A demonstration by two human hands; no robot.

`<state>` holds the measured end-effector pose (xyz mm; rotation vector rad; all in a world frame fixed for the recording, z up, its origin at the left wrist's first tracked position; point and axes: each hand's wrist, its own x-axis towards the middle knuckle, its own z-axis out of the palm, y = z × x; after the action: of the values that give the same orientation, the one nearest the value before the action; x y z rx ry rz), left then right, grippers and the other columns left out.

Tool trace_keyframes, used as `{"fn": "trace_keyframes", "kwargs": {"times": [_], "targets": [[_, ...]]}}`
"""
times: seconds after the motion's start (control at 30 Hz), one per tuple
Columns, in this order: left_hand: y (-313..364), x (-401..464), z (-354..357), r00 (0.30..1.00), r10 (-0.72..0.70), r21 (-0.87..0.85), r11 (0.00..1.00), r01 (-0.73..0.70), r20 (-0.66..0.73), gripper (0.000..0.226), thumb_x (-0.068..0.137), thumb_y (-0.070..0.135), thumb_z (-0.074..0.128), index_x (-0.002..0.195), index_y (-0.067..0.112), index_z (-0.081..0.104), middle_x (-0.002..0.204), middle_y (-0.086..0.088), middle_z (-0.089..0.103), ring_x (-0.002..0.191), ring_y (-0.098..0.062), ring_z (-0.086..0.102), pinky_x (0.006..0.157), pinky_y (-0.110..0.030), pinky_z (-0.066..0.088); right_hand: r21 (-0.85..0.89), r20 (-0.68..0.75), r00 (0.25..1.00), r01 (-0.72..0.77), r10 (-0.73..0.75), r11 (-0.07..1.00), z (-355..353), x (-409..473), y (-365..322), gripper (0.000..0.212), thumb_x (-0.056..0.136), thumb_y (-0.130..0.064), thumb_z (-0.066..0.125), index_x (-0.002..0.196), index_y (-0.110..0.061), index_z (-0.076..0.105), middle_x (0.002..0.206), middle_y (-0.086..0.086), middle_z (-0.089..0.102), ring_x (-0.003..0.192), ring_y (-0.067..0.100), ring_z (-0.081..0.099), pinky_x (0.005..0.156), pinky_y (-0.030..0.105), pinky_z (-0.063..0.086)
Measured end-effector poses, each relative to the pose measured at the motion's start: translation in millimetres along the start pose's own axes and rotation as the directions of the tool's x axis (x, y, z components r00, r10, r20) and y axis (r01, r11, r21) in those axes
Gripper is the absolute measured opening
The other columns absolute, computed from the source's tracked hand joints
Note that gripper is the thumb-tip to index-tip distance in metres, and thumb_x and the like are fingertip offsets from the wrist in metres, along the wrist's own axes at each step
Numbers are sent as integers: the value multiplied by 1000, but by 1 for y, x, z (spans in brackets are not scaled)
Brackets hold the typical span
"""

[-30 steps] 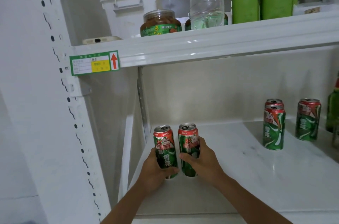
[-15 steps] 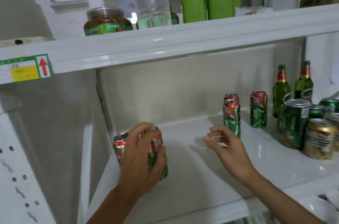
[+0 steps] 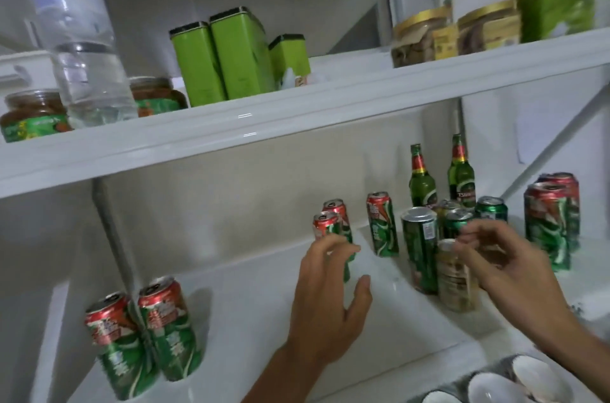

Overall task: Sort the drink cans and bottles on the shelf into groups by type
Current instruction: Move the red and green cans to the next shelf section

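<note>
Two red-and-green cans (image 3: 145,336) stand side by side at the left of the white lower shelf (image 3: 251,300). My left hand (image 3: 330,297) hovers open just before a pair of the same cans (image 3: 331,226), its fingertips near the front one. A third such can (image 3: 382,224) stands to the right. My right hand (image 3: 501,267) hangs with loosely curled fingers over a gold can (image 3: 457,280), beside a tall dark green can (image 3: 421,247) and smaller green cans (image 3: 491,209). Two green glass bottles (image 3: 440,178) stand at the back. More red-and-green cans (image 3: 551,221) sit far right.
The upper shelf (image 3: 297,118) carries a clear water bottle (image 3: 79,39), brown jars (image 3: 33,115), green tins (image 3: 227,56) and gold-lidded jars (image 3: 452,31). White bowls (image 3: 495,383) sit below at the bottom right. A grey upright (image 3: 112,237) stands behind the left cans.
My hands have let go of the two cans at the left and moved right. The left hand is now by the middle pair, the right over the gold can. The view swung right.
</note>
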<state>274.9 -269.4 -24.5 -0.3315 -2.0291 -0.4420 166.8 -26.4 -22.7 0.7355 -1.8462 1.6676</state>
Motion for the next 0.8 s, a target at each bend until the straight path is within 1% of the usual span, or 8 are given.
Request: {"fn": "trace_keyframes", "kwargs": {"times": [0.1,0.17,0.23,0.37,0.43,0.57,0.67,0.8], "targets": [[33,21,54,998,-46,-47,998,47,41,37,96,32,60,132,29,50,138,15,41,130,-9,46,105,-34,46,-72,-62,998,-36,31,997,-58,18,37,31,83,-19,74,99,-44,67,99,-20,71,91,-1,68,78,6,51],[47,31,85,996,-29,-48,998,33,81,36,98,34,59,131,34,46,138,29,34,132,2,39,109,-22,36,-115,-86,994,-74,65,991,-88,26,67,40,83,-9,75,100,-44,66,100,-19,72,90,1,68,80,12,54],[54,40,115,992,-23,-45,999,29,124,33,101,38,58,131,35,45,136,38,28,131,6,36,110,-18,32,-152,-101,990,-115,100,982,-112,33,92,45,83,-2,75,103,-41,67,101,-16,71,91,3,68,83,18,55],[49,55,158,959,-148,-28,987,159,243,47,97,52,58,140,41,42,147,24,32,137,0,37,114,-32,40,-183,-102,983,-173,156,968,-144,47,117,45,83,0,72,109,-36,67,100,-16,70,96,2,67,78,4,51],[44,62,171,941,-188,17,981,191,281,56,91,56,60,142,42,41,149,20,32,136,-4,39,113,-35,42,-187,-88,984,-171,157,967,-151,55,122,47,83,3,72,103,-38,66,99,-13,71,96,5,66,76,5,50],[38,69,187,948,-186,123,980,158,258,53,82,57,61,132,42,48,137,17,38,120,-8,48,100,-34,50,-200,15,987,-154,160,968,-142,79,123,43,83,0,75,107,-34,62,111,-9,65,96,10,64,76,30,52],[29,70,191,970,-157,179,976,124,183,53,78,61,66,125,42,50,129,17,41,113,-6,48,92,-28,49,-234,182,971,-112,157,966,-118,95,125,43,82,-14,81,115,-32,59,116,-13,60,102,1,58,80,25,47],[21,68,185,977,-68,211,977,25,202,47,84,63,67,120,35,57,119,16,49,102,-6,54,79,-26,54,-267,369,920,-34,135,963,-82,106,131,54,80,-32,84,126,-33,55,120,-18,52,108,1,53,89,28,50]]}}
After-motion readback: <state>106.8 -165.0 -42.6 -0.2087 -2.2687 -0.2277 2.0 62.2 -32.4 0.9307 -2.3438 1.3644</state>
